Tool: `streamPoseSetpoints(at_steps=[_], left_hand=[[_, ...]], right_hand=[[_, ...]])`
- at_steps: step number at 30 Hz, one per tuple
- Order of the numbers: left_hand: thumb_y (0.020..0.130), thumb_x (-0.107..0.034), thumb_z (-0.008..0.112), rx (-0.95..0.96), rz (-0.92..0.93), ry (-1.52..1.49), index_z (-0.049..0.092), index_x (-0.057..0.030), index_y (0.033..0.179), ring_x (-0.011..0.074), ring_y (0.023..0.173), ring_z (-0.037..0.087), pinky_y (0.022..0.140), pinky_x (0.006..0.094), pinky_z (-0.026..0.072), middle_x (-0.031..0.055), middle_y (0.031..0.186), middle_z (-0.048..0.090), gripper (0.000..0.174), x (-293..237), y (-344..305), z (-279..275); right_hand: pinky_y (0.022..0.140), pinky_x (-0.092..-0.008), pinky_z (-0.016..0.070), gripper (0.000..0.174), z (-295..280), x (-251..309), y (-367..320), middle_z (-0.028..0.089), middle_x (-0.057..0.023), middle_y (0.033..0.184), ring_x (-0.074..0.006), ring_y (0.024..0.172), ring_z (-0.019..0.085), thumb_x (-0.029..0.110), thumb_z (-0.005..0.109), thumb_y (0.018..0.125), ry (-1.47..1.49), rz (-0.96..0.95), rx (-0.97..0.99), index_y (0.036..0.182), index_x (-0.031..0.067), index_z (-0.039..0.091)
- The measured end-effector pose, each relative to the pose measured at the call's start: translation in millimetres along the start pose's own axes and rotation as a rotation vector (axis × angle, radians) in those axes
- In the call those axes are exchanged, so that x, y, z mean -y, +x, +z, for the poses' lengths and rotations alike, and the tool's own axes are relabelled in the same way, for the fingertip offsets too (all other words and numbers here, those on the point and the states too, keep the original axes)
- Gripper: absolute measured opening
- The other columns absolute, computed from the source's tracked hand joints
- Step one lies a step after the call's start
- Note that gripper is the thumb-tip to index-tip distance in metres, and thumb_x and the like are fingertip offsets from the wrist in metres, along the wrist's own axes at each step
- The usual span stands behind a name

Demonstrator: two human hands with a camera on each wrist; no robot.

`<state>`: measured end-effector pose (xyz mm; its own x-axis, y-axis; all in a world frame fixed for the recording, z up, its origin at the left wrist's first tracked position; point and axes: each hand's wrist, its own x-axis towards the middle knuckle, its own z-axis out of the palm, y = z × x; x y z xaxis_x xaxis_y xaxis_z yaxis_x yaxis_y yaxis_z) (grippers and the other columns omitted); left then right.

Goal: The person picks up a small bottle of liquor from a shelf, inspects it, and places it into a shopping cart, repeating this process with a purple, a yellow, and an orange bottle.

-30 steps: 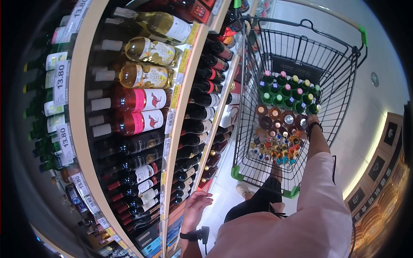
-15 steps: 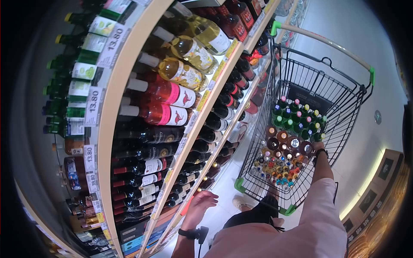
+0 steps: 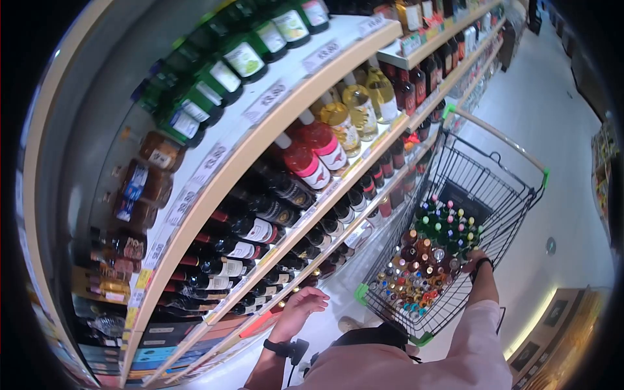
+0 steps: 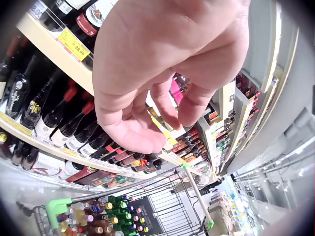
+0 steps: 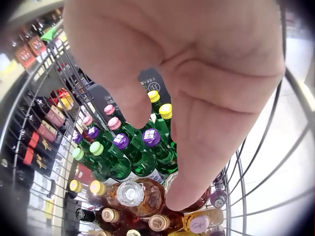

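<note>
My right hand (image 3: 476,258) reaches into the shopping cart (image 3: 513,207), low over the bottles at its right side. In the right wrist view its fingers (image 5: 199,162) point down, with the thumb apart from them. A fingertip overlaps a brown bottle there, beside a bottle with a clear faceted stopper (image 5: 131,193). Green bottles (image 5: 118,160) with pink, purple and yellow caps stand just beyond. My left hand (image 3: 301,313) hangs in front of the wine shelf, fingers loosely bent and nothing in them. Many small bottles (image 3: 406,279) with coloured caps fill the cart's near end.
Along the left run shelves with wooden edges (image 3: 247,133), holding green bottles (image 3: 224,75) on top and dark wine bottles (image 3: 257,227) lower. Pink-labelled bottles (image 3: 315,153) sit mid-shelf. White floor (image 3: 533,130) lies right of the cart, and a lit display (image 3: 552,331) stands lower right.
The head view has turned, so the shelf slants more and more of the aisle shows. My right hand stays over the same part of the cart; my left hand keeps its loose pose.
</note>
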<state>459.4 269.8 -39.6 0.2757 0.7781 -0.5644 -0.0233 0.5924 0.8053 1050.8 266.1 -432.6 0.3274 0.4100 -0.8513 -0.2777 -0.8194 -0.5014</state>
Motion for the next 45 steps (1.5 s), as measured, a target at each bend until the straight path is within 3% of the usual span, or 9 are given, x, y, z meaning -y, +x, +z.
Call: streamPoseSetpoints(at_steps=[2, 5, 7, 12, 20, 24, 33, 40, 45], left_hand=[[0.095, -0.002, 0.056, 0.013, 0.043, -0.05, 0.061, -0.002, 0.11, 0.0181, 0.098, 0.065, 0.088, 0.0292, 0.0529, 0.0122, 0.109, 0.067, 0.015, 3, -12, -10], [0.093, -0.004, 0.057, 0.011, 0.111, -0.054, 0.06, -0.0039, 0.11, 0.0161, 0.099, 0.063, 0.09, 0.0305, 0.0501, 0.0086, 0.11, 0.066, 0.016, 2, -31, -27], [0.094, -0.007, 0.058, 0.004, 0.146, -0.064, 0.06, -0.004, 0.11, 0.0156, 0.1, 0.063, 0.089, 0.0306, 0.0501, 0.0082, 0.111, 0.066, 0.016, 4, -44, -42], [0.096, -0.013, 0.06, -0.064, 0.251, -0.179, 0.064, -0.0044, 0.107, 0.0161, 0.099, 0.063, 0.087, 0.029, 0.0495, 0.0072, 0.107, 0.067, 0.015, 23, -85, -88], [0.098, -0.016, 0.056, -0.127, 0.401, -0.468, 0.063, 0.0023, 0.1, 0.019, 0.092, 0.062, 0.081, 0.0295, 0.049, 0.0152, 0.103, 0.068, 0.02, 54, -152, -153], [0.097, -0.012, 0.053, -0.208, 0.447, -0.496, 0.064, 0.0013, 0.106, 0.0171, 0.091, 0.06, 0.083, 0.0295, 0.0478, 0.0125, 0.108, 0.067, 0.019, 54, -193, -174], [0.098, -0.009, 0.053, -0.258, 0.622, -0.559, 0.063, -0.0051, 0.102, 0.0132, 0.086, 0.063, 0.076, 0.027, 0.0502, 0.0061, 0.099, 0.066, 0.012, 62, -262, -230], [0.095, -0.009, 0.057, -0.252, 0.688, -0.636, 0.06, -0.0033, 0.102, 0.0117, 0.084, 0.06, 0.076, 0.0262, 0.0499, 0.0083, 0.097, 0.066, 0.01, 69, -287, -230], [0.095, -0.009, 0.057, -0.22, 0.695, -0.623, 0.062, 0.0007, 0.108, 0.0135, 0.086, 0.059, 0.079, 0.0261, 0.0491, 0.0094, 0.1, 0.065, 0.018, 80, -289, -227]], right_hand=[[0.076, -0.0709, 0.0501, 0.043, -9, -3, 0, 0.05, -0.0464, 0.114, -0.062, 0.096, 0.058, 0.013, 0.054, 0.092, 0.064, 0.108, 0.095, 0.126, -0.0113, 0.043], [0.071, -0.0647, 0.0541, 0.045, -10, 19, -44, 0.057, -0.0425, 0.109, -0.0574, 0.088, 0.062, 0.012, 0.05, 0.091, -0.041, 0.162, 0.12, 0.131, -0.0083, 0.042], [0.094, -0.0688, 0.0416, 0.05, -12, 28, -54, 0.043, -0.0428, 0.13, -0.0575, 0.121, 0.045, 0.024, 0.05, 0.096, -0.092, 0.186, 0.151, 0.136, -0.0039, 0.04], [0.044, -0.0536, 0.045, 0.015, 17, 76, -112, 0.059, -0.023, 0.071, -0.0378, 0.058, 0.061, 0.008, 0.051, 0.092, -0.003, 0.021, -0.081, 0.09, -0.0042, 0.06], [0.058, -0.052, 0.0591, 0.028, 106, 156, -262, 0.068, -0.0247, 0.09, -0.04, 0.072, 0.069, 0.014, 0.057, 0.092, -0.268, -0.357, -0.038, 0.103, -0.0122, 0.058], [0.051, -0.0493, 0.0536, 0.033, 158, 176, -289, 0.056, -0.0155, 0.065, -0.0357, 0.056, 0.061, 0.023, 0.055, 0.097, -0.154, -0.432, 0.106, 0.075, -0.002, 0.054], [0.058, -0.0331, 0.0589, 0.011, 293, 271, -422, 0.066, -0.0076, 0.082, -0.0203, 0.068, 0.068, 0.004, 0.053, 0.09, -0.569, -1.337, 0.374, 0.098, 0.0017, 0.06], [0.047, -0.0215, 0.0387, 0.021, 400, 332, -697, 0.056, 0.0019, 0.064, -0.0044, 0.052, 0.05, 0.021, 0.06, 0.098, -0.349, -1.801, 0.375, 0.086, 0.0039, 0.061], [0.052, -0.0266, 0.0411, 0.022, 452, 356, -870, 0.058, -0.0035, 0.061, -0.0089, 0.054, 0.053, 0.018, 0.062, 0.095, -0.301, -2.362, -0.102, 0.086, -0.0023, 0.062]])
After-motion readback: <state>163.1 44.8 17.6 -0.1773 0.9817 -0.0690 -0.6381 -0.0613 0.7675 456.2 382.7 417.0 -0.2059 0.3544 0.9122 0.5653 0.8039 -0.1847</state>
